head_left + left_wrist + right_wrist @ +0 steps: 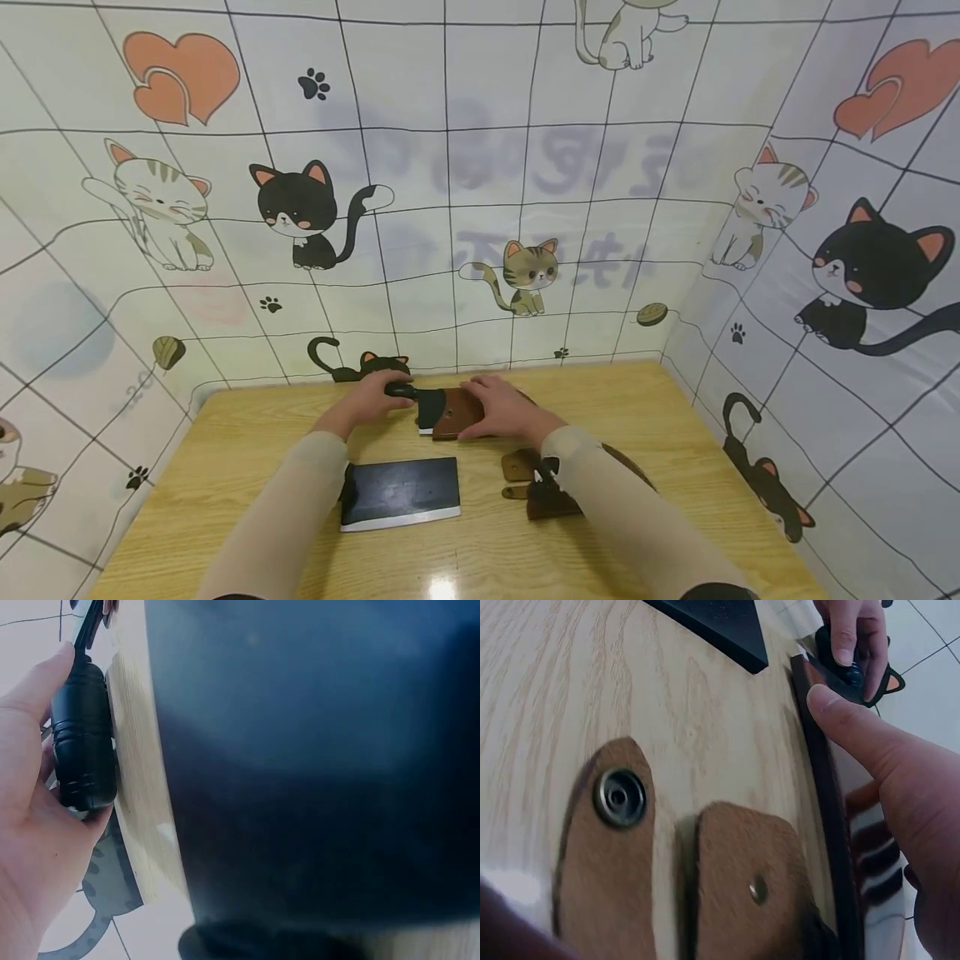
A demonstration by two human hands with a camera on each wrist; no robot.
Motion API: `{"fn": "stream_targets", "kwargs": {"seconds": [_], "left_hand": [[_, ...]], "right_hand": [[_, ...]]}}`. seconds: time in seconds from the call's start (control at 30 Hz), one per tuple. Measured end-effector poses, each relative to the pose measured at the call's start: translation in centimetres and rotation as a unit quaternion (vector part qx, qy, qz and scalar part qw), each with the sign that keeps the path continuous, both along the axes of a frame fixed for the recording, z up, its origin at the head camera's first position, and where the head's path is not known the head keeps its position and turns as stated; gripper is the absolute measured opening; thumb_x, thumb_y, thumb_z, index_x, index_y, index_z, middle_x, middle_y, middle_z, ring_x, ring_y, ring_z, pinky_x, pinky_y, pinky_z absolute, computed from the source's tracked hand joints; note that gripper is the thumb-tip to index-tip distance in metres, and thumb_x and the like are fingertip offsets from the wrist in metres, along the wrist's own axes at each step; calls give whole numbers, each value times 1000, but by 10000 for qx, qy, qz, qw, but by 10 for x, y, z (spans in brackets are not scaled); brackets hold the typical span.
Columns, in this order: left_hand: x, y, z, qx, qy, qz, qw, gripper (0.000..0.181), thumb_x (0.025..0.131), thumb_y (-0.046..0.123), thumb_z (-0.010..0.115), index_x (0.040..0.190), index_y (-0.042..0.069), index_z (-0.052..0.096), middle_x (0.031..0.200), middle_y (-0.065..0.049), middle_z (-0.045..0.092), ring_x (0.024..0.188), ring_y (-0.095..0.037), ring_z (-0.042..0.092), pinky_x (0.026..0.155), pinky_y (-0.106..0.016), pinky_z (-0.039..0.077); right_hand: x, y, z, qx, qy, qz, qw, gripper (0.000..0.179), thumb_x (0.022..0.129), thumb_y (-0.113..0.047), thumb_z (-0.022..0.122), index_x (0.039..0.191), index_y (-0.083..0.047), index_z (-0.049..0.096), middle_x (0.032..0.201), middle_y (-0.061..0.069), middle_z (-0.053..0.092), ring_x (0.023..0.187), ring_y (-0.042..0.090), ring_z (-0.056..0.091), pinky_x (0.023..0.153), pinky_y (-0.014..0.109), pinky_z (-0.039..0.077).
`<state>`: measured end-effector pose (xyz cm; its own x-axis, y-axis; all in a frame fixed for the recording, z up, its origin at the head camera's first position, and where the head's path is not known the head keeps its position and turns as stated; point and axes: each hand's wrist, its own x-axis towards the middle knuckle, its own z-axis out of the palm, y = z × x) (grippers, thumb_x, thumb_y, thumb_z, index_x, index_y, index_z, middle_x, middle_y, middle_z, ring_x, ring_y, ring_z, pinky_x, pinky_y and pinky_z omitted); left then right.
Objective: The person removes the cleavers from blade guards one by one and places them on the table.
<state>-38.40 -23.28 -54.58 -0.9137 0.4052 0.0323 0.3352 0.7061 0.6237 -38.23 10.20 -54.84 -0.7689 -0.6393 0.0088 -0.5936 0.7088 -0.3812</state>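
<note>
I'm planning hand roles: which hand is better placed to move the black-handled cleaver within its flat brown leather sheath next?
Likely the left hand: it grips the ribbed black handle, while the right hand holds the brown leather sheath and could steady it.

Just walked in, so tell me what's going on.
A person's left hand grips the black handle of a dark-bladed cleaver. Their right hand holds the brown leather sheath covering part of its blade. Nearer on the wooden table lie a bare, black rectangular cleaver and another brown leather sheath, partly hidden by the beige right sleeve.
</note>
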Motion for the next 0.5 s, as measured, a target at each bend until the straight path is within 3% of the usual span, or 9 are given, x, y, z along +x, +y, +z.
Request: {"fn": "stream_targets", "kwargs": {"seconds": [0.23,0.5], "left_hand": [[-7,0,-7,39,-274,66,9996,57,106,34,78,156,9,64,163,-25,51,150,-50,47,118,-66,41],[-6,8,-1,111,-519,381,9979,50,105,28,80,149,7,69,158,-25,56,144,-46,54,113,-61,47]], "right_hand": [[1,-10,-10,234,114,45,9997,117,85,-79,81,173,-15,38,173,14,41,161,38,34,128,61,29],[3,-11,-17,447,331,19,9984,121,85,-85,75,177,-21,31,174,9,38,162,36,31,130,60,24]]}}
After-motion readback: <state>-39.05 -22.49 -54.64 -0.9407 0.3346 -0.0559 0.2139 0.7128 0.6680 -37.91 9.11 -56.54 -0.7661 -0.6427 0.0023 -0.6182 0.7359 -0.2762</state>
